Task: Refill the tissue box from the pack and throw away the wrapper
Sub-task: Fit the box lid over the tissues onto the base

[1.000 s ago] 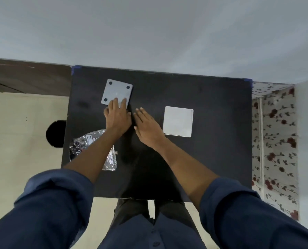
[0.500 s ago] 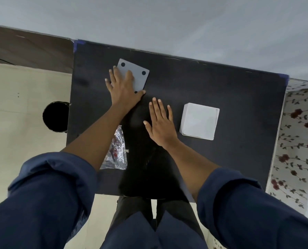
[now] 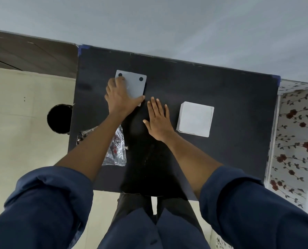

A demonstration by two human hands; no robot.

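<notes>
A grey square plate [image 3: 134, 85] with black dots at its corners lies at the back left of the black table [image 3: 235, 97]. My left hand [image 3: 120, 100] covers its near left part, fingers curled over it and thumb hooked at its near right corner. My right hand [image 3: 158, 120] lies flat on the table just to the right, fingers apart, holding nothing. A white square tissue box [image 3: 195, 119] stands right of that hand, a small gap between them. The crinkled clear wrapper [image 3: 117, 150] lies on the table's near left, partly hidden under my left forearm.
A round black bin [image 3: 59, 118] stands on the pale floor beside the table's left edge. A flowered white cloth [image 3: 293, 133] hangs along the table's right side. A grey wall runs behind the table's far edge.
My left hand has slid forward from the plate's near edge onto the plate, and its fingers have curled on it. My right hand stays flat on the table.
</notes>
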